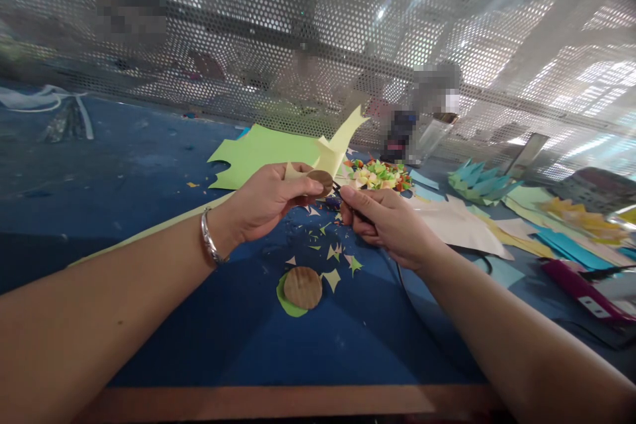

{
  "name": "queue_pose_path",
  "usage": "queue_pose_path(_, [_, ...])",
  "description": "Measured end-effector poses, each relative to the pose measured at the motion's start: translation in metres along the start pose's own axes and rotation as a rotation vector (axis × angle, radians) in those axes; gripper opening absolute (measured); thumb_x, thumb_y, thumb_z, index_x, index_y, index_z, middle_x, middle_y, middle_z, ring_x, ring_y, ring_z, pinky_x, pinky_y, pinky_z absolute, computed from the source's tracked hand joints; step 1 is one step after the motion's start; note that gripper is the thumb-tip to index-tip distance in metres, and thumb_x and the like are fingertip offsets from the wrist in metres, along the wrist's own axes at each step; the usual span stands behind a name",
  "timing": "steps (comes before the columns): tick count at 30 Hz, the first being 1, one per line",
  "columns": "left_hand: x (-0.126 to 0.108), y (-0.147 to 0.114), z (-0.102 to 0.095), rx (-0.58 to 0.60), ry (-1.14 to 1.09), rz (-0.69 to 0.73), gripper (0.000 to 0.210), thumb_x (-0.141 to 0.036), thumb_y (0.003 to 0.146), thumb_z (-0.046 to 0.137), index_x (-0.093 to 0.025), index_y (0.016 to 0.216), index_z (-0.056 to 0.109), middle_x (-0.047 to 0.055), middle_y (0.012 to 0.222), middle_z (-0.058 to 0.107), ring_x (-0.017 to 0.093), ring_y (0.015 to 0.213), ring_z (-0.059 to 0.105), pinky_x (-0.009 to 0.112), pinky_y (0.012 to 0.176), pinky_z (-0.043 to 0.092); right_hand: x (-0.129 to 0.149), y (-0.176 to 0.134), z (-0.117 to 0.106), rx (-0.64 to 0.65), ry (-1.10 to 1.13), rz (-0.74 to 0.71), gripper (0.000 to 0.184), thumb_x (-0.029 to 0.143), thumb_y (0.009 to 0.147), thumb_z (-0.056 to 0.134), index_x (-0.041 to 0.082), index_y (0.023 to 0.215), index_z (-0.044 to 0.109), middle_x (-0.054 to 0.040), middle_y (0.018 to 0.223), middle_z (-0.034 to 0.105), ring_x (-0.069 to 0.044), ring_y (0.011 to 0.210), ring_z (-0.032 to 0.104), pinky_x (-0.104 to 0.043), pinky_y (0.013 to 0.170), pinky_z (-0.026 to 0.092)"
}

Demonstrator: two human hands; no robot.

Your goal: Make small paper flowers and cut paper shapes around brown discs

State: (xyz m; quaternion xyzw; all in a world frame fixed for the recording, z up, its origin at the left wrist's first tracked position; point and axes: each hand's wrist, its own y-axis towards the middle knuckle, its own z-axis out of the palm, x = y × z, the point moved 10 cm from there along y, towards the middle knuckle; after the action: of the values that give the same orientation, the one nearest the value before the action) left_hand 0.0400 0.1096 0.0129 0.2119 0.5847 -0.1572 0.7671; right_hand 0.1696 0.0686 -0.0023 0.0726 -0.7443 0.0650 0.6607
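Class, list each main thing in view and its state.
Left grip: closed on upper disc, yellow paper
Upper disc: held
Yellow paper: held, end notched
Right grip: closed on dark tool
Dark tool: held, type unclear
Lower disc: lying on green paper
Green sheet: cut along left edge
Scraps: scattered
Bits: heaped
Bracelet: worn

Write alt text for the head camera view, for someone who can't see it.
Over a blue table, a person's left hand grips a wooden disc and pale yellow paper, while the right hand holds a thin dark tool beside them. Paper scraps and a second disc on green paper lie nearer; a pile of small colourful paper pieces sits beyond.
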Motion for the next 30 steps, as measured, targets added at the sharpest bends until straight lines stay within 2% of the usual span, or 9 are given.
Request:
queue_pose_path(9, [0.004,0.003,-0.004,-0.026,-0.008,0.005,0.009,-0.019,0.07,0.085,-0.015,0.076,0.079,0.002,0.081,0.069,0.012,0.076,0.06,0.024,0.07,0.045,0.007,-0.001,-0.002,-0.005,-0.012,-0.025,0.058,0.07,0.081,0.073,0.016,0.063,0.06,0.0089,0.045,0.034,-0.004,0.041,0.022,-0.019,0.036,0.014])
queue_pose_path(17, [0.001,0.004,-0.011,-0.077,-0.035,0.037,0.013,-0.02,0.07,0.087,-0.016,0.072,0.074,0.0,0.075,0.066,0.01,0.069,0.057,0.023,0.065,0.044,0.006,-0.001,-0.005,-0.007,-0.029,-0.031,0.055,0.068,0.084,0.072,0.017,0.065,0.061,0.0087,0.046,0.034,-0.004,0.041,0.023,-0.019,0.037,0.015])
queue_pose_path(23, [0.002,0.003,-0.006,-0.036,-0.048,0.011,0.017,-0.023,0.072,0.086,-0.016,0.07,0.071,-0.001,0.073,0.065,0.01,0.069,0.057,0.023,0.065,0.043,0.005,0.0,-0.005,-0.009,-0.035,-0.038,0.056,0.068,0.084,0.071,0.017,0.064,0.061,0.0089,0.045,0.034,-0.004,0.04,0.022,-0.02,0.037,0.015])
queue_pose_path(30, [0.004,0.002,-0.005,-0.025,-0.042,-0.004,0.014,-0.022,0.072,0.086,-0.015,0.077,0.075,0.001,0.081,0.068,0.012,0.077,0.061,0.024,0.072,0.046,0.005,0.0,-0.005,-0.009,-0.02,-0.028,0.056,0.067,0.085,0.072,0.016,0.064,0.061,0.0091,0.045,0.034,-0.004,0.04,0.021,-0.019,0.037,0.014])
